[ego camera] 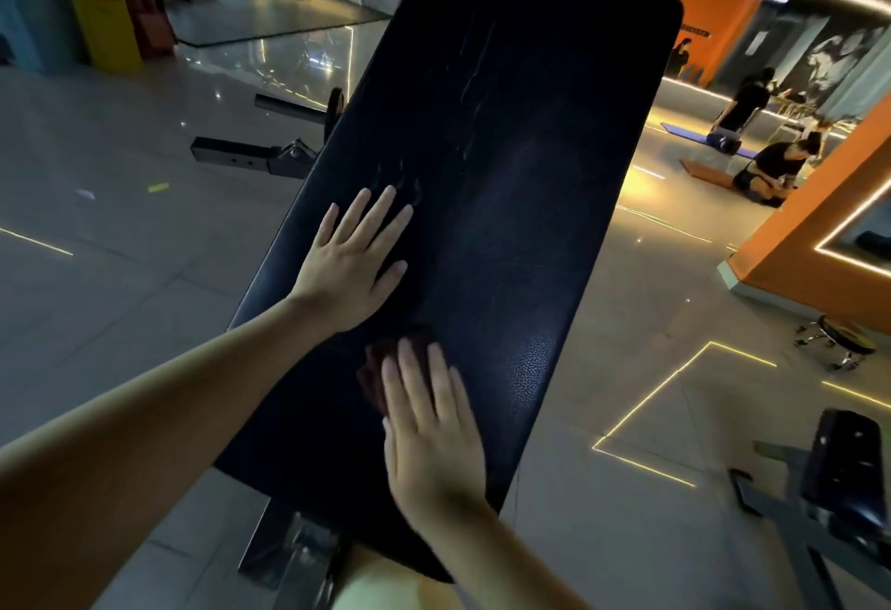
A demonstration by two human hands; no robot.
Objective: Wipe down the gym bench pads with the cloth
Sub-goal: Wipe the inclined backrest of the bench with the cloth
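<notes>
Bench pad [506, 127] dark, long, tilted, runs up centre of view. Left hand [354, 257] flat on pad's left side, fingers straight and spread wide, holding nothing. Right hand [429, 421] lower, near pad's bottom end, fingers straight, pressing dark red cloth [372, 371] onto pad surface; hand slightly blurred. Cloth mostly under the fingers, bunched edge showing at their left. Pale streaks [475, 69] on pad above left hand. Steel frame part [250, 156] left of pad; round stool [839, 342], second bench [841, 455] and seated person [776, 166] right of pad

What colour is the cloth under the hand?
The cloth is dark red, seen in the head view.
</notes>
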